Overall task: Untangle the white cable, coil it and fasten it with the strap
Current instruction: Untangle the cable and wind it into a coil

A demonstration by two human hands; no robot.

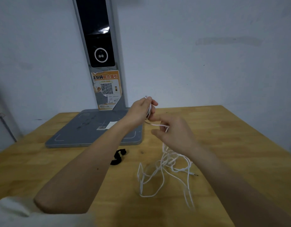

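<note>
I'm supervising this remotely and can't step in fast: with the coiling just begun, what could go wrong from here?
1. Most of the white cable lies in crossed loops on the table; pulling it up through the right hand could tighten a knot.
2. The small coil pinched in the left hand may spring open if the grip eases.
3. The black strap lies apart, under the left forearm; reaching for it needs a free hand.

Stand base (85,133) sits at table's (239,145) far edge, left of centre, against wall. Strap (118,156) lies just before it. Loose cable (164,171) sprawls right of strap, rising to both raised hands above.
</note>
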